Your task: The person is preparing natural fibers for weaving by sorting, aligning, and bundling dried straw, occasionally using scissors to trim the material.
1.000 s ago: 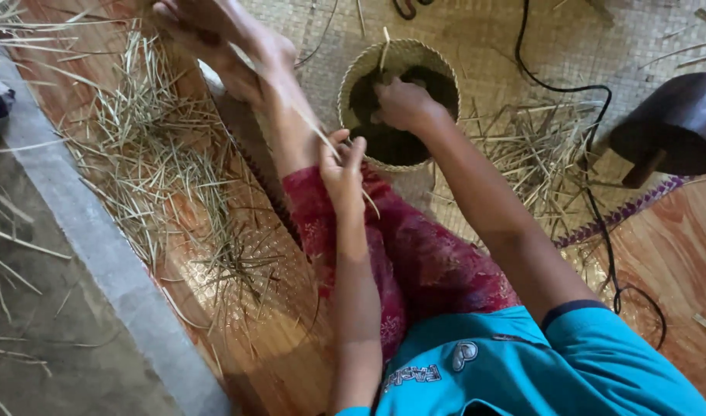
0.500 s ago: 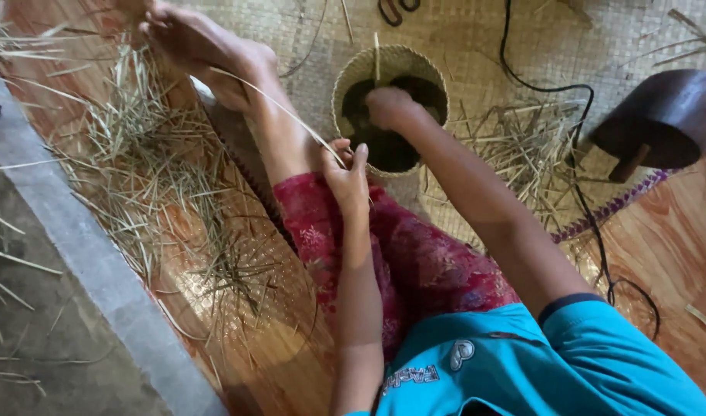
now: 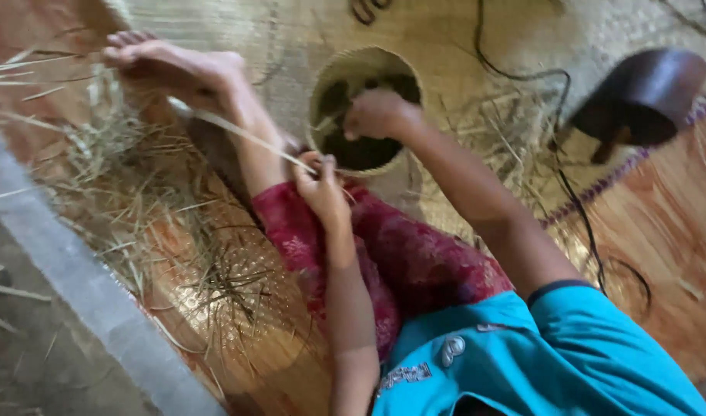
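Change: our right hand [image 3: 377, 114] is shifting onto the basket [image 3: 366, 108] rim.
Grip: left hand [image 3: 320, 185] is pinching the strip [image 3: 237, 132] (light, pliable); right closing on rim.

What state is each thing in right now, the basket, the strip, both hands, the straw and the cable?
woven basket: upright, open-topped, dark inside
right hand: closed at the basket's rim
left hand: fingers pinching the pale strip
pale strip: pulled taut, running from the left hand toward the foot
foot: bare, resting on the mat
loose straw: scattered on the floor
black cable: slack, trailing across the mat
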